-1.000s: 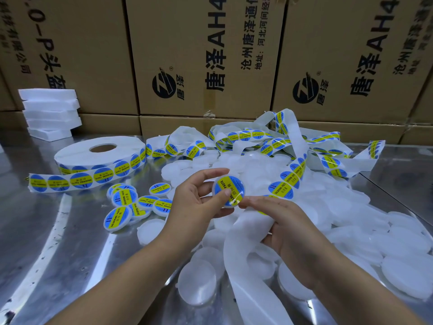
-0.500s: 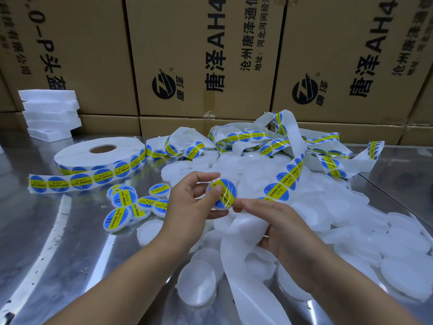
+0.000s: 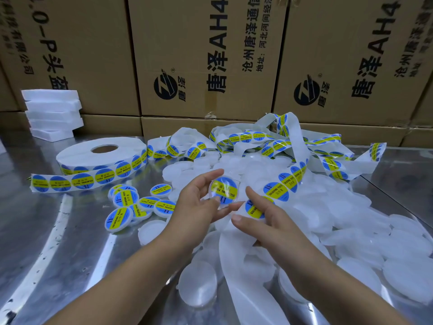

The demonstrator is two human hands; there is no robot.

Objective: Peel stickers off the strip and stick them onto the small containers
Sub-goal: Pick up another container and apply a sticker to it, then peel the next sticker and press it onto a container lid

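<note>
Nearest the table's front edge, the bare tail of the long white paper strip trails over a few of the plain translucent white round containers, which spread in a loose heap toward the right edge of the brushed-metal table. Just beyond, the right hand holds that strip, thumb and forefinger closing about the next round blue-and-yellow sticker, its other fingers curled under the paper. Close beside it but apart, the left hand pinches one labelled container by its rim, the stickered lid tilted toward the camera. The containers look light, hard and rather slick, so the rim seems the right place to grip, leaving the lid face free. The stickers look thin, limp and tacky, best lifted by one edge and likely to crease or fold onto themselves. Left of the hands sits a cluster of finished containers. Farther back lies a large flat roll of stickers, its loose end running toward the left edge, and tangled loops of strip drape the back of the heap. A stack of white foam slabs occupies the back left corner, and brown cardboard cartons with black print wall off the back edge.
</note>
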